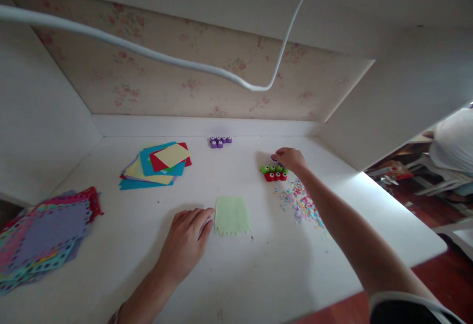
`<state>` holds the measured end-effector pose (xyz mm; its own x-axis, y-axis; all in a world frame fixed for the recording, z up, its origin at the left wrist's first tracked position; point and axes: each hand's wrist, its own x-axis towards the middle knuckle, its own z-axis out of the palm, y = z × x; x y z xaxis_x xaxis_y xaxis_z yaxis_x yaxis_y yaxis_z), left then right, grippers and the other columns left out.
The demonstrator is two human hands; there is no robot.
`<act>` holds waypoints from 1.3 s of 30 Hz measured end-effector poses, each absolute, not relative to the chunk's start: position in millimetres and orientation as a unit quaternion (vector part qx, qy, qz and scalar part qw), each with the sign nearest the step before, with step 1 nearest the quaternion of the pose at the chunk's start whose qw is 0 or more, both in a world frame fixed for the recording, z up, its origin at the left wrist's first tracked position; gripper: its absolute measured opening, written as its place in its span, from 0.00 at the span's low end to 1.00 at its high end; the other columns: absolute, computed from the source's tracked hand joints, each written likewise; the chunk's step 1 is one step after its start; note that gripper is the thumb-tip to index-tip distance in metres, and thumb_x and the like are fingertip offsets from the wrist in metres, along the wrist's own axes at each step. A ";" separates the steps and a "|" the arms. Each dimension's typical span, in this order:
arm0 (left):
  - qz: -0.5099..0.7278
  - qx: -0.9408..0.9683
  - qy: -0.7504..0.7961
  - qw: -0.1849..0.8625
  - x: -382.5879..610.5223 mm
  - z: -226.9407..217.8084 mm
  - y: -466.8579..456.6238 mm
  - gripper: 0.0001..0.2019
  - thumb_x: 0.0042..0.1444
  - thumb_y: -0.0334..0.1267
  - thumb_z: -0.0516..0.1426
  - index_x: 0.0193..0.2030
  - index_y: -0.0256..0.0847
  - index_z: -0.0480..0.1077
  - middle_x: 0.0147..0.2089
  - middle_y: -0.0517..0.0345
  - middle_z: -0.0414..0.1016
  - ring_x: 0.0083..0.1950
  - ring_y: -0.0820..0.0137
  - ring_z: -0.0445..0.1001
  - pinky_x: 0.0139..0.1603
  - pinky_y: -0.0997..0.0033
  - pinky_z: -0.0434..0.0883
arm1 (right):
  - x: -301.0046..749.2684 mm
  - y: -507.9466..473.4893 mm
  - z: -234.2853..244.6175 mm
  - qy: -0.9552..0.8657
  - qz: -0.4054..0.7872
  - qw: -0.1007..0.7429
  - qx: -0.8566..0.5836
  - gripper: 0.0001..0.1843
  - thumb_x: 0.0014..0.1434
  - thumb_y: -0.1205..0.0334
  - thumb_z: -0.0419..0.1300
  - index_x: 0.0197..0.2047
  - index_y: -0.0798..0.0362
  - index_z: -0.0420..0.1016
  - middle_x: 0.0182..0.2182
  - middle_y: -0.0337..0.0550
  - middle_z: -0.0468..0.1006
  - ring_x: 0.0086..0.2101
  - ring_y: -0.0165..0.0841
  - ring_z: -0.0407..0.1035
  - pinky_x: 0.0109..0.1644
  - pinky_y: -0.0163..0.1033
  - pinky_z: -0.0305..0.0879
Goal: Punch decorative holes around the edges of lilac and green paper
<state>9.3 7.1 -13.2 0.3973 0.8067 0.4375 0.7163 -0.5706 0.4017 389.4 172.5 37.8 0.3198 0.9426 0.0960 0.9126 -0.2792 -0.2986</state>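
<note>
My left hand lies flat on the white table, its fingertips touching the left edge of a pale green paper square with a punched lower edge. My right hand reaches far forward with fingers curled over a small purple thing that it pinches, right behind a cluster of green and red small punches. A group of purple punches sits farther back near the wall.
A stack of coloured paper sheets lies at back left. Punched coloured sheets pile at the left edge. Confetti scraps are scattered under my right forearm. A white cable hangs overhead. Another person sits at far right.
</note>
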 end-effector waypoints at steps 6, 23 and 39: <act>0.290 0.839 0.453 0.075 7.6 -11.9 6.6 0.10 0.66 0.35 0.51 0.50 0.43 0.70 0.45 0.54 0.79 0.46 0.62 0.77 0.52 0.54 0.69 | 387.0 169.6 21.5 -0.595 0.029 0.084 -0.799 0.12 0.51 0.53 0.65 0.35 0.51 0.84 0.41 0.50 0.83 0.43 0.44 0.75 0.45 0.41 0.68; 0.270 0.825 0.488 0.091 4.4 -8.6 6.9 0.15 0.60 0.24 0.50 0.46 0.44 0.72 0.40 0.55 0.73 0.42 0.64 0.73 0.48 0.59 0.73 | 218.7 241.9 17.8 -0.760 0.061 0.137 -0.633 0.23 0.64 0.57 0.56 0.62 0.50 0.69 0.58 0.46 0.73 0.54 0.37 0.69 0.58 0.37 0.62; 0.313 0.765 0.553 0.105 -9.0 3.2 19.1 0.10 0.63 0.31 0.52 0.49 0.43 0.69 0.45 0.54 0.74 0.44 0.64 0.75 0.44 0.65 0.73 | 190.9 143.2 21.3 -0.803 0.166 0.228 -0.525 0.16 0.60 0.59 0.63 0.51 0.49 0.73 0.45 0.40 0.80 0.38 0.29 0.76 0.44 0.32 0.70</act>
